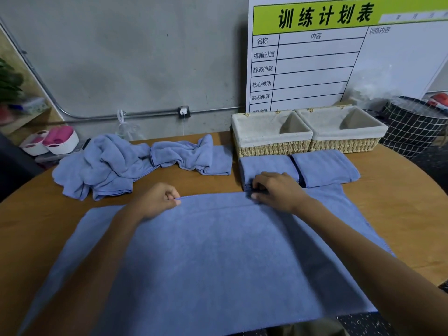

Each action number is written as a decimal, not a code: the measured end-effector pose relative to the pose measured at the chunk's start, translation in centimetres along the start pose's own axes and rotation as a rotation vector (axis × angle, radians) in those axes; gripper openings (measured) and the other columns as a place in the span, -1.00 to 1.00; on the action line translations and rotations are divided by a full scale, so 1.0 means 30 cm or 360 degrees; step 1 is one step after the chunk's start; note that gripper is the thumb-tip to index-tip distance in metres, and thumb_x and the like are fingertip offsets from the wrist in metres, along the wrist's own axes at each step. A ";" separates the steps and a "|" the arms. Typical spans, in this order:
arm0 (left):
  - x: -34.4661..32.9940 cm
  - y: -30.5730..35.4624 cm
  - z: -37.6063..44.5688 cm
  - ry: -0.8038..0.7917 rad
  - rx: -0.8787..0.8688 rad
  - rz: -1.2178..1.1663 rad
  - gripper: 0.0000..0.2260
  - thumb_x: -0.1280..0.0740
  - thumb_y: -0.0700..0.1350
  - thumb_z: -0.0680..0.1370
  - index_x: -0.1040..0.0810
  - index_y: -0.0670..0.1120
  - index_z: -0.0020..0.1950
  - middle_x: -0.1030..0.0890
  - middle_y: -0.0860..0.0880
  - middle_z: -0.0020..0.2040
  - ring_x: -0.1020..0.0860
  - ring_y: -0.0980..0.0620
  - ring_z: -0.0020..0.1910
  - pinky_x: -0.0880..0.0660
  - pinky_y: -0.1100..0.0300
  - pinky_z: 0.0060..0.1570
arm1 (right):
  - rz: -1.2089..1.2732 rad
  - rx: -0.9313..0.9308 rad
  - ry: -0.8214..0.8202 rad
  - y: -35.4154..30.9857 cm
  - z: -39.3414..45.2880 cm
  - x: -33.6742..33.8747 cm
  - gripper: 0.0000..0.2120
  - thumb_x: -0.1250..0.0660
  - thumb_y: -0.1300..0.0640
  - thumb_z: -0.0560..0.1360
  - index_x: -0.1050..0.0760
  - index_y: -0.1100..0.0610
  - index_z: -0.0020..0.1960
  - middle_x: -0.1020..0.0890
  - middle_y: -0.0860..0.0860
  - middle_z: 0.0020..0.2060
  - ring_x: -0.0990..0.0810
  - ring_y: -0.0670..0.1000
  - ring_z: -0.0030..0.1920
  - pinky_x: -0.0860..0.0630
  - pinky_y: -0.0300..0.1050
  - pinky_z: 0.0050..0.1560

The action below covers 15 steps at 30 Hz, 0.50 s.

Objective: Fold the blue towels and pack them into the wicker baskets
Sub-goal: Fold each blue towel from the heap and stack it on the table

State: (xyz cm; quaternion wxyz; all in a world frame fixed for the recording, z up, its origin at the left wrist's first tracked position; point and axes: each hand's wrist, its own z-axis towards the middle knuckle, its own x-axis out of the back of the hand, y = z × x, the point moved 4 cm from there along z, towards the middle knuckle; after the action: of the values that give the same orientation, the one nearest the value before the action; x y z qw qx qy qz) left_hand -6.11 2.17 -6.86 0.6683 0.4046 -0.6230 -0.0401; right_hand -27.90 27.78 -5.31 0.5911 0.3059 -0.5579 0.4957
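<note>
- Two hands work the far edge of a spread blue towel (218,251) on the wooden table (400,214).
- Left hand (157,200): fingers curled, pinching the hem; right hand (278,190): fingers bent down onto the same edge, apparently gripping it.
- Good practice: align both corners squarely and keep the edge taut before creasing.
- Two folded towels (298,169) lie just beyond the right hand, before two empty lined wicker baskets (308,134).
- Crumpled towels (126,163) wait beyond the left hand.
</note>
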 end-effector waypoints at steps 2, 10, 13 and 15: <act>0.014 0.004 0.002 0.0006 -0.0007 -0.0081 -0.92 -0.52 -0.12 0.50 -0.67 -0.03 -0.18 -0.65 -0.03 -0.20 -0.56 0.13 -0.26 -0.45 0.26 -0.19 | -0.0070 0.0005 -0.0027 -0.026 0.022 -0.022 -0.79 -0.36 -0.04 0.54 -0.51 0.04 0.10 -0.61 -0.04 0.06 -0.53 0.06 0.11 -0.24 -0.06 -0.01; 0.060 -0.019 -0.011 0.0168 -0.0213 -0.0314 -0.91 -0.51 -0.10 0.51 -0.67 0.08 -0.14 -0.66 0.01 -0.20 -0.56 0.14 -0.23 -0.47 0.17 -0.11 | 0.0366 -0.0019 -0.0225 -0.001 0.071 -0.005 -0.68 -0.49 0.12 0.43 -0.32 -0.02 -0.26 -0.46 -0.12 -0.32 -0.41 -0.04 -0.29 -0.32 -0.07 -0.21; 0.067 -0.038 -0.009 0.0183 -0.0240 -0.0276 -0.90 -0.51 -0.10 0.51 -0.67 0.09 -0.14 -0.66 -0.02 -0.20 -0.59 0.05 -0.20 -0.50 0.07 -0.08 | 0.0578 -0.0011 -0.0242 0.038 0.072 0.024 -0.71 -0.54 0.07 0.43 -0.40 -0.02 -0.22 -0.49 -0.12 -0.32 -0.42 -0.10 -0.31 -0.36 -0.14 -0.23; 0.073 -0.054 -0.008 0.0173 -0.0234 -0.0234 -0.92 -0.51 -0.09 0.51 -0.67 0.08 -0.14 -0.67 -0.03 -0.21 -0.61 -0.03 -0.20 -0.53 0.01 -0.08 | 0.0622 0.0028 -0.0262 0.062 0.072 0.040 -0.77 -0.54 0.00 0.44 -0.49 -0.03 -0.21 -0.52 -0.14 -0.33 -0.45 -0.13 -0.32 -0.36 -0.21 -0.24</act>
State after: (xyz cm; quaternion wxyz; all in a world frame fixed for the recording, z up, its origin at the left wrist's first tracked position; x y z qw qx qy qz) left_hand -4.69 -0.01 -6.03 0.7242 0.4006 -0.5498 -0.1127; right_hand -30.54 26.69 -4.11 0.4335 0.2365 -0.6488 0.5790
